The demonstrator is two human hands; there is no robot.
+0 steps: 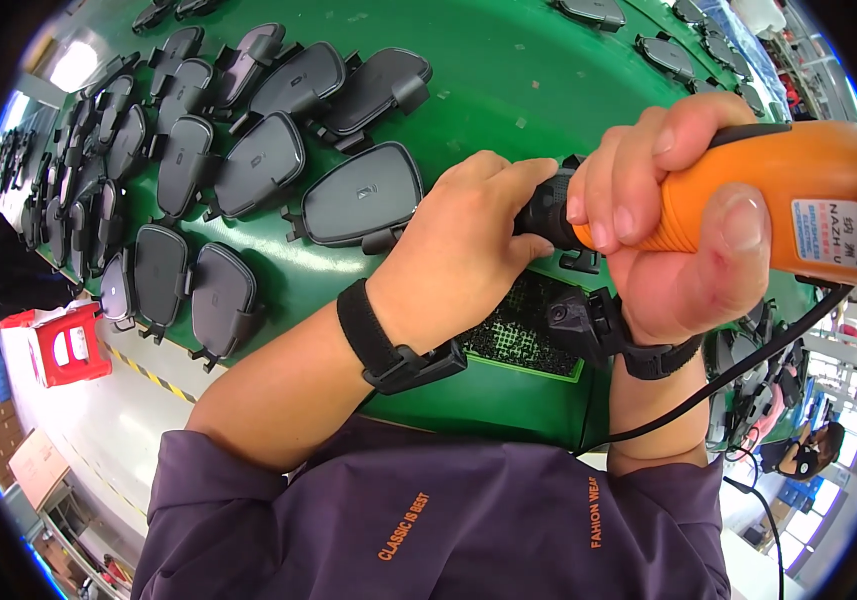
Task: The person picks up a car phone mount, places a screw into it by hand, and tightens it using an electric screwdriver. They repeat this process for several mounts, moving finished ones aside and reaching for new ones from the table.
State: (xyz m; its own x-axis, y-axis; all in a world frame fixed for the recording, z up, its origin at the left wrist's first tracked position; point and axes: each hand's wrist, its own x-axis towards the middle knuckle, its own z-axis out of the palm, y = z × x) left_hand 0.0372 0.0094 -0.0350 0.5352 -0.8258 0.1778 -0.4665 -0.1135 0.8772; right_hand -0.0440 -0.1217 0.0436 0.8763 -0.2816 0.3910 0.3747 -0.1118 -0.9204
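Observation:
My right hand (663, 215) is wrapped around an orange electric screwdriver (798, 200), which lies across the right side of the view with its black cable hanging down. The tool's black front end (546, 208) points left, and my left hand (468, 235) closes its thumb and fingers about it. Whether the left fingers also grip a part is hidden. Under the tool's front shows a bit of a dark part (578, 260). Just left of my left hand lies a dark grey phone holder (365, 195) with side clamps. A black-and-green patterned mat (528, 335) is below my hands.
Many similar phone holders (260, 165) crowd the left of the green table (488, 70). More lie at the far right (666, 58) and right edge. A red plastic stool (68, 345) stands on the floor at left. Another person (810, 450) is at the far right.

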